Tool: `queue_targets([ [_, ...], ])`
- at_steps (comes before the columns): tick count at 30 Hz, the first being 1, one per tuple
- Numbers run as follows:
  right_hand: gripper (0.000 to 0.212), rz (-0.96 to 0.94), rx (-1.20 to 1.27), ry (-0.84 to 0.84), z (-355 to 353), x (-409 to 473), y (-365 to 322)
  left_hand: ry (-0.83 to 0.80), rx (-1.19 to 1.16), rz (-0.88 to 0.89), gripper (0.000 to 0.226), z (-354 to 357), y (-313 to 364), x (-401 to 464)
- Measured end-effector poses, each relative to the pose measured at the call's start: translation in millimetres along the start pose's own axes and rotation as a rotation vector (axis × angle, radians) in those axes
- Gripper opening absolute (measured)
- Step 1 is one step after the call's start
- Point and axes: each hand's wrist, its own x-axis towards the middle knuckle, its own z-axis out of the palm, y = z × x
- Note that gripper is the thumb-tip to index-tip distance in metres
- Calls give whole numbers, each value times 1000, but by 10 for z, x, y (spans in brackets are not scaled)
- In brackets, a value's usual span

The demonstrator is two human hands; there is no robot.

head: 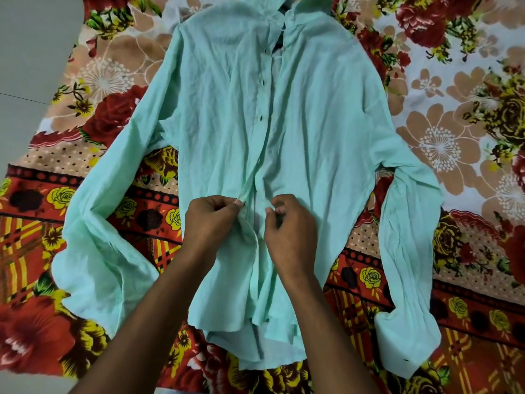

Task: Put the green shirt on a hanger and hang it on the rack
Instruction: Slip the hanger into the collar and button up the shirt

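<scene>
I observe the pale green cotton shirt [312, 123] spread across the floral bedsheet [454, 81]; left hand [211, 223] and right hand [289, 226] each pinch its front placket edges.

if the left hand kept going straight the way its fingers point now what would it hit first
Most likely the right hand. The left hand pinches the green shirt's front edge, its fingers aimed across the narrow placket gap at the other hand. Only shirt fabric lies between them, though depth is hard to judge.

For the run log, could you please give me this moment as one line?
stage: buttoning | green shirt: flat on floral bedsheet | left hand: pinches placket edge | right hand: pinches opposite edge | hanger: not seen
</scene>
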Motion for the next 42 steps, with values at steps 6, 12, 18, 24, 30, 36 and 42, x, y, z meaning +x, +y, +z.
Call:
queue_targets([
  [6, 23, -150, -108, 84, -8, -23, -64, 15, 37, 45, 17, 56, -37, -12],
  [12, 24, -139, -140, 46, 118, 7, -21, 16, 81, 78, 17, 58, -30, -40],
  [18, 5, -35, 35, 99, 120, 73, -22, 26, 46, 98, 16, 70, -18, -68],
  [24, 4, -21, 246, 13, 53, 14, -63, -20, -125, 57, 12, 123, -4, -154],
  [30, 8, 144, 340, -26, 8, 27, -95, -82, -155, 96, 14, 144, -15, -221],
  [36, 6, 217, 384, -99, -46, 98, -95, -116, -16, 198, 17, 85, 24, -197],
  [42, 11, 179, 391, -165, -110, 124, -60, -171, -32, 133, 9, 47, 61, -66],
])
